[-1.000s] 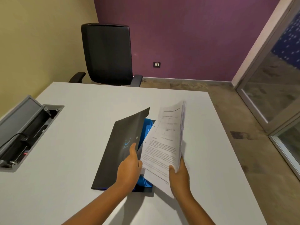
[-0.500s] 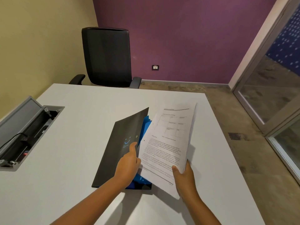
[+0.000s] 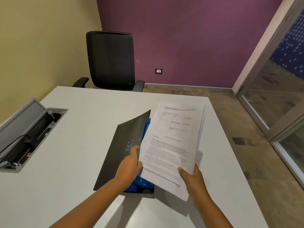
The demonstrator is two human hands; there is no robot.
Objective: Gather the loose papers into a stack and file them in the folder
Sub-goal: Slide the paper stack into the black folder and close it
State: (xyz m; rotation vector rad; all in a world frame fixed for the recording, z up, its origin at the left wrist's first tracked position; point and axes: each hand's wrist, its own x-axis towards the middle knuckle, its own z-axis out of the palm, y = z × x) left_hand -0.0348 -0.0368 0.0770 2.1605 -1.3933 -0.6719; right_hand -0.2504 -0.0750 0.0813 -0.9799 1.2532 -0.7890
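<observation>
A dark grey folder (image 3: 121, 148) with a blue inside lies on the white table (image 3: 79, 129), its front cover lifted partway. My left hand (image 3: 130, 165) grips that cover near its open edge, thumb on the outside. A stack of printed papers (image 3: 172, 145) is held by my right hand (image 3: 192, 178) at its lower right corner. The stack lies nearly flat over the folder's open right side, with its left edge at the gap under the raised cover. The blue pocket (image 3: 138, 185) shows below the papers.
A grey cable box (image 3: 28, 134) with its lid up is sunk into the table at the left. A black office chair (image 3: 111, 60) stands behind the far edge. The table's right edge drops to the floor beside a glass door (image 3: 271, 96).
The paper stack has tipped from near upright to almost flat and swung right, over the folder's open side. My left hand keeps the cover raised as before.
</observation>
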